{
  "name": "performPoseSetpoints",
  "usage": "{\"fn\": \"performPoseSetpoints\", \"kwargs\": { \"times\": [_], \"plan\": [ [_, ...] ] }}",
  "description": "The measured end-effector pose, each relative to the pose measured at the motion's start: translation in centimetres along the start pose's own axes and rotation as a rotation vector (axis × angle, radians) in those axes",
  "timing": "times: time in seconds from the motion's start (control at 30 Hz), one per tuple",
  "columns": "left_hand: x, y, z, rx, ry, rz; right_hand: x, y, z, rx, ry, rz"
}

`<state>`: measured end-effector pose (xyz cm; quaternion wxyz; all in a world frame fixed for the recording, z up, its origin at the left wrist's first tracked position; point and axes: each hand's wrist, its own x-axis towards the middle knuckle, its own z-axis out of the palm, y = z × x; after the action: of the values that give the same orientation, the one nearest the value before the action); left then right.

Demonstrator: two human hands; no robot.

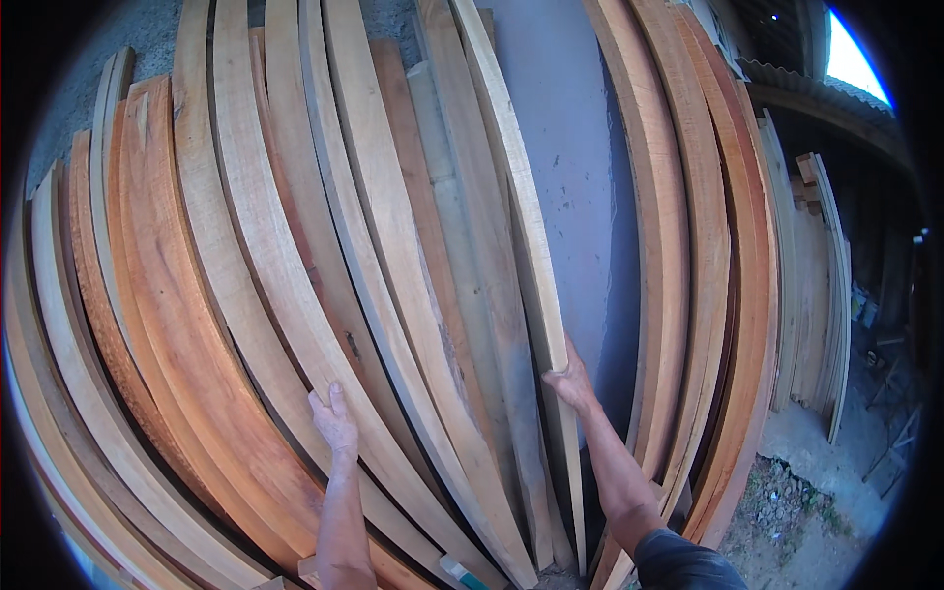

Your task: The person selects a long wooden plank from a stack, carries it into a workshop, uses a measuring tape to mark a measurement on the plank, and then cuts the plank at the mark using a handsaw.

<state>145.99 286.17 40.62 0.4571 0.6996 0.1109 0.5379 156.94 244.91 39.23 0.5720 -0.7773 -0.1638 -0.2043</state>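
Note:
Long sawn boards in pale and reddish tones stand side by side in front of me. My left hand (pixel 334 418) grips the left edge of a pale board (pixel 270 236) left of the middle, thumb on its face. My right hand (pixel 570 383) is closed around a narrower pale board (pixel 526 226) standing on edge beside the grey-blue panel (pixel 560 147); its fingers are partly hidden behind the wood. Reddish boards (pixel 177 285) fill much of the left side, and more (pixel 664 197) stand right of the panel.
Another stack of pale boards (pixel 816 285) leans at the right under a corrugated roof (pixel 816 84). Beside it lie concrete ground (pixel 801 462) with rubble and weeds (pixel 777 492), and dim clutter. A small green-and-white object (pixel 462 573) is at the foot of the boards.

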Motion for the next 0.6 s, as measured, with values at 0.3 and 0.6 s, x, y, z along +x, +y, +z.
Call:
{"fn": "performPoseSetpoints", "kwargs": {
  "times": [0.3, 0.6],
  "plan": [
    [0.7, -0.5, 0.9, 0.177, -0.053, -0.02, 1.7, 0.8, -2.2, -0.025, -0.013, 0.015],
    [1.4, -3.6, 0.3, 0.305, -0.021, 0.058, 0.9, 1.8, -1.3, -0.131, 0.029, -0.026]
  ]
}}
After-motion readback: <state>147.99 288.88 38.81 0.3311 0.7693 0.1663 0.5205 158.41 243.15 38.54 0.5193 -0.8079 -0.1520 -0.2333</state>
